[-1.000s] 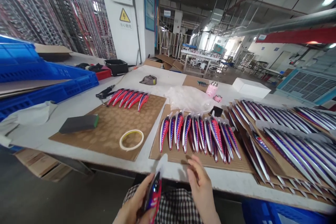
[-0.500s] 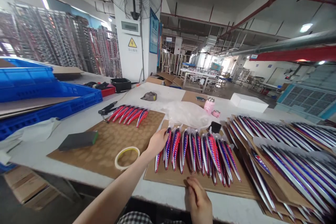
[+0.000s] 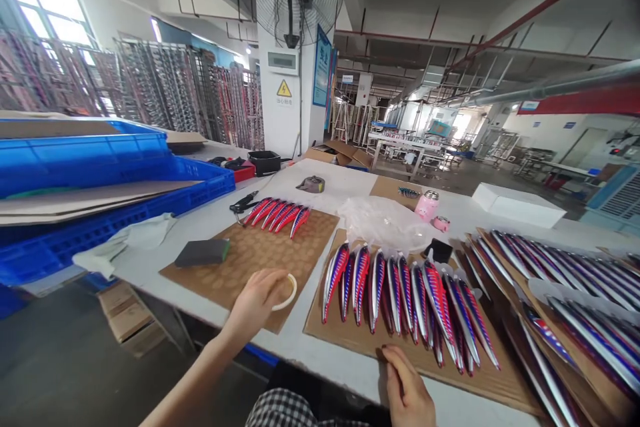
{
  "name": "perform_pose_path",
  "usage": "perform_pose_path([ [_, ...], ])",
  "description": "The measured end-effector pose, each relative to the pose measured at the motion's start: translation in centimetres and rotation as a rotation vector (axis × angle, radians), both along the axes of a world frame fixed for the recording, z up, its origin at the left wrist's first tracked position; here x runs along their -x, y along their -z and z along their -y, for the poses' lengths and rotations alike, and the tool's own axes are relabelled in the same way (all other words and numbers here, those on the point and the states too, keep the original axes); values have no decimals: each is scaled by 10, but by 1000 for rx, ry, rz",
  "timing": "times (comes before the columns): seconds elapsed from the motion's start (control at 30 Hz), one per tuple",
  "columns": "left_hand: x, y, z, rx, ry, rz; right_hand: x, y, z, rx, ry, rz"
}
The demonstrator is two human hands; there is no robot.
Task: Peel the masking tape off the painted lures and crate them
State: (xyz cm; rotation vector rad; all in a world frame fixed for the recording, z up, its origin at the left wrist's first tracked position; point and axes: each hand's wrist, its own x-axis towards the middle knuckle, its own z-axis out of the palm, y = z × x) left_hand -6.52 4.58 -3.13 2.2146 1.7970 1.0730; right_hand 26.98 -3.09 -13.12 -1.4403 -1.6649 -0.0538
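My left hand [image 3: 260, 297] reaches over the left part of a roll of tape [image 3: 289, 295], its fingers closed on the ring and hiding much of it. The roll is on a brown cardboard sheet [image 3: 195, 275]. My right hand [image 3: 406, 383] rests at the front edge of a second cardboard sheet [image 3: 345, 340], fingers curled together, with nothing visible in them. On that sheet lies a row of fishing lures [image 3: 379, 287] in red, blue and silver, some overlapping. A smaller group of red-and-blue lures [image 3: 277, 215] is at the back of the left sheet.
A grey sponge-like block [image 3: 203, 252] and black-handled pliers [image 3: 244, 202] are on the left. Behind the row are clear plastic [image 3: 380, 220], a pink bottle [image 3: 427, 205] and a white box [image 3: 519, 205]. Stacked cardboard with lures [image 3: 550, 260] fills the right; blue crates [image 3: 200, 185] stand left.
My left hand has left the lure at the row's left end and moved left onto the tape roll. That lure now lies angled on the row. My right hand stays by the cardboard edge.
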Motion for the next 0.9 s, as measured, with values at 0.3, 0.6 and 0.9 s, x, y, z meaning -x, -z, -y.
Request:
perform_pose_path([
  [0.3, 30, 18, 48, 200, 22, -177, 12, -7, 7, 28, -86, -57],
  [0.6, -43, -51, 112, 757, 695, 204, 58, -110, 55, 233, -711, 65],
  [0.9, -73, -4, 106, 474, 604, 635, 71, -80, 81, 647, -762, -782],
])
